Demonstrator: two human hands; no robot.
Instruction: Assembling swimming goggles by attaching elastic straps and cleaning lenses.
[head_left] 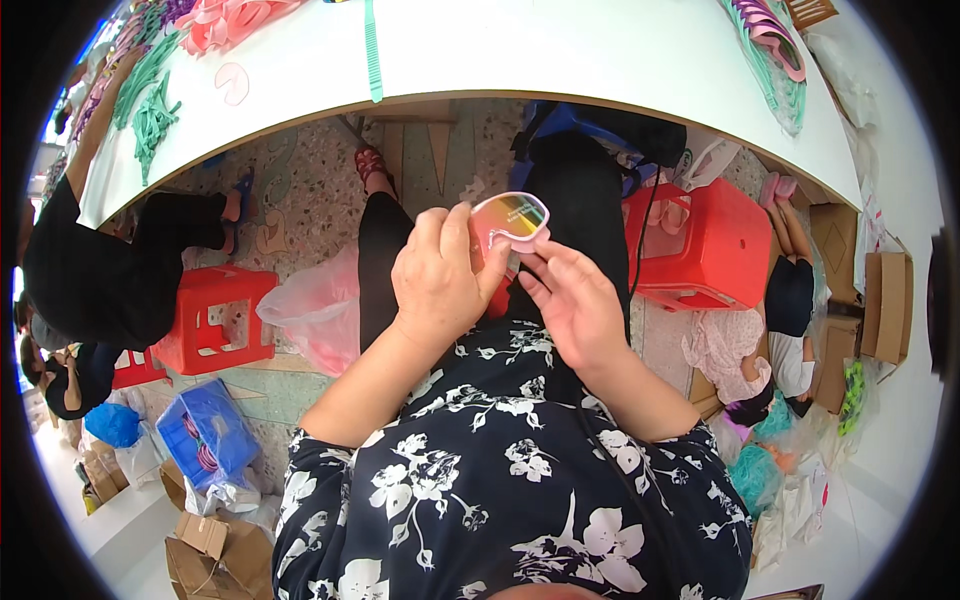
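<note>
Above my lap I hold swim goggles [520, 214] with a pale pink-white frame and a shiny lens tinted orange, yellow and green. My left hand [437, 268] grips their left side, its thumb across the front and its fingers curled behind. At the lower right edge, the fingertips of my right hand [578, 298] pinch the frame. The far side of the goggles is mostly hidden behind my left hand. Something red shows just below them, between my hands; I cannot make out what it is.
Ahead curves the white table [470, 60], with a green strap [373, 55], green bundles [153, 125] and pink straps [225, 22]. A red stool [715, 245] stands right, another stool [215, 320] left. A pink-white plastic bag [320, 310] hangs by my leg. Co-workers sit both sides.
</note>
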